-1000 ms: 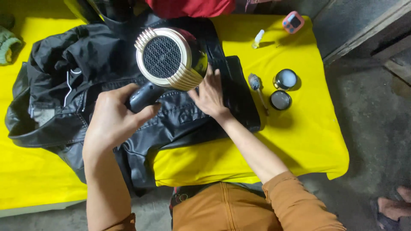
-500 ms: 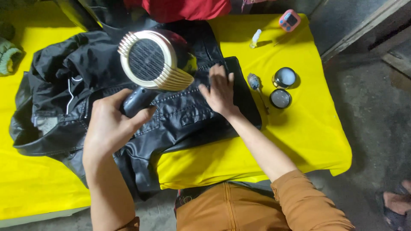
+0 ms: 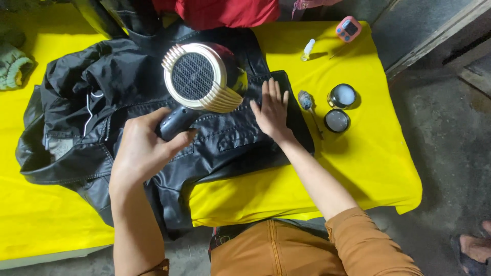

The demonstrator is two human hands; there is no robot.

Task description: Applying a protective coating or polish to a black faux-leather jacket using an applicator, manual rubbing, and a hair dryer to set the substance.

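Note:
A black leather jacket [image 3: 97, 107] lies spread over a table covered in yellow cloth [image 3: 358, 163]. My left hand [image 3: 143, 151] grips the dark handle of a hair dryer [image 3: 197, 76], whose round cream-coloured back with a mesh grille faces up above the jacket. My right hand [image 3: 272, 113] lies flat, fingers apart, pressing on the jacket's right part just below and right of the dryer's head.
Right of the jacket lie a small brush [image 3: 307, 101], an open round tin [image 3: 341, 95] and its lid [image 3: 337, 121]. A small dropper bottle [image 3: 308, 49] and a pink timer [image 3: 348, 28] sit farther back. Red cloth [image 3: 225, 11] is at the far edge, a green item [image 3: 15, 66] at left.
The hair dryer in my left hand has shifted a little over the jacket. My right hand has stayed flat on the jacket, sliding slightly.

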